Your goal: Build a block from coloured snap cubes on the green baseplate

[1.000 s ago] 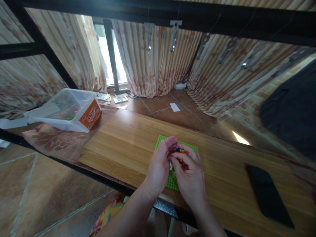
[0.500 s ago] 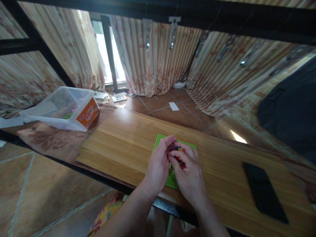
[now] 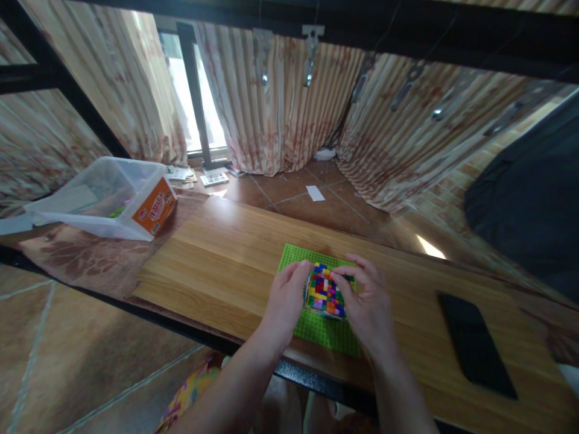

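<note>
A block of small multicoloured toy bricks [image 3: 324,292] sits on a green studded baseplate [image 3: 323,334], its top a patchwork of red, yellow, blue, purple and orange. My left hand [image 3: 288,295] is closed against the block's left side, thumb near the far left corner. Over the right side is my right hand [image 3: 368,301], thumb and forefinger drawn together at the top surface near the far edge. Whatever those fingertips pinch is too small to make out. My right hand covers part of the block's right side and of the baseplate.
The baseplate lies on a wooden board [image 3: 217,253] on the table. To the right is a black phone-like slab [image 3: 477,343]. At the far left stands a clear plastic bin [image 3: 99,226] with an orange label and a few bright pieces inside. A dark bar crosses overhead.
My hands have parted from being cupped together over the bricks. The right hand has moved right, uncovering the block's top and more of the baseplate. The view has shifted slightly.
</note>
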Demonstrator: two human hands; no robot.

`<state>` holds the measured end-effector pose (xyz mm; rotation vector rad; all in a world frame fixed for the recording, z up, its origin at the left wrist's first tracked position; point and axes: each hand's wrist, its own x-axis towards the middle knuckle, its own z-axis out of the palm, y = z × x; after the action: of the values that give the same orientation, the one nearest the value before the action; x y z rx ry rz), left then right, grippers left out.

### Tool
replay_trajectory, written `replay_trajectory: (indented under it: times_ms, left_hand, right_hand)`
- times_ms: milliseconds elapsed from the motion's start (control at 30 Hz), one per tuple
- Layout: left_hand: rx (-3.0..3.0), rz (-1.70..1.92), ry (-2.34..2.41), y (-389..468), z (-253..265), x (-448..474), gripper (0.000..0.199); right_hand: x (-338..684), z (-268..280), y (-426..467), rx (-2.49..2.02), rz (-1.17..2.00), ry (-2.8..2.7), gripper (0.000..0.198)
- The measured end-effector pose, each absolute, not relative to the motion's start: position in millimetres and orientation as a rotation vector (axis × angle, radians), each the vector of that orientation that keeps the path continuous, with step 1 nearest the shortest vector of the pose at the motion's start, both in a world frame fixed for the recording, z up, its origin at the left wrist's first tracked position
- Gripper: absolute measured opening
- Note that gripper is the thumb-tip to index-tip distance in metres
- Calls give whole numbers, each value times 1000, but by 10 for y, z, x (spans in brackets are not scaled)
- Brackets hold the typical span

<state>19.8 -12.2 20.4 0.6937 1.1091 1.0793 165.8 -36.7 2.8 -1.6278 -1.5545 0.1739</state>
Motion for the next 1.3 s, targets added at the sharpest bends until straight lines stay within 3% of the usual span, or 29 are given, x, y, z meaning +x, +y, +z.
replay_trajectory:
  times_ms: [400, 733, 1300]
  left_hand:
    - [1300, 1049, 1148, -100, -64, 197, 26]
    - [1349, 982, 1158, -133, 8, 200, 30]
    - [1319, 999, 1107, -139, -40, 207, 28]
  right_hand:
    - [1592, -71, -322, -1659, 294, -1447, 17]
    - [1640, -174, -268, -1593, 493, -1240, 19]
    - [1609, -187, -275, -1545, 572, -1248, 17]
